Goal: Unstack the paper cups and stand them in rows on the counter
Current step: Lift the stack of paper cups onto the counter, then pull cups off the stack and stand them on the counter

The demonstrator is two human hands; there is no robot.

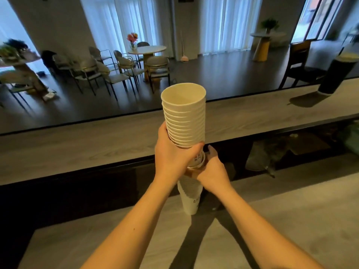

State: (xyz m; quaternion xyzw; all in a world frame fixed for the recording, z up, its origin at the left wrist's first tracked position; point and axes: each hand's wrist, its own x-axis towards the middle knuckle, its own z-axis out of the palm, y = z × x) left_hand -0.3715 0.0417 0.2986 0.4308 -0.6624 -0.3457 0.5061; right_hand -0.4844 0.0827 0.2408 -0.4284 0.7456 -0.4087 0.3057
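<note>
We take the tall stack of paper cups (184, 115) as our landmark; it stands upright near the middle of the view, mouth open toward us, with many nested rims showing. To its left, our left hand (171, 156) is wrapped tight around the stack's upper section just below the rims, thumb across the front. Below that grip, the lower section of the stack (189, 199) reaches down to the near table (291, 220), its base apparently resting there. To the right of the stack, our right hand (211, 169) is closed around a cup at the join between the two sections — how many cups it holds we cannot tell.

We judge this the separating step: no single cup stands on the table yet, so the rows are not begun. The next move calls for opposite pulls, one hand steadying while the other draws cups free, perhaps with a slight twist, since nested paper cups tend to cling. Squeezing too hard could crush a rim. Far right of the stack, a dark tumbler (334, 76) sits on the farther table — well clear.
</note>
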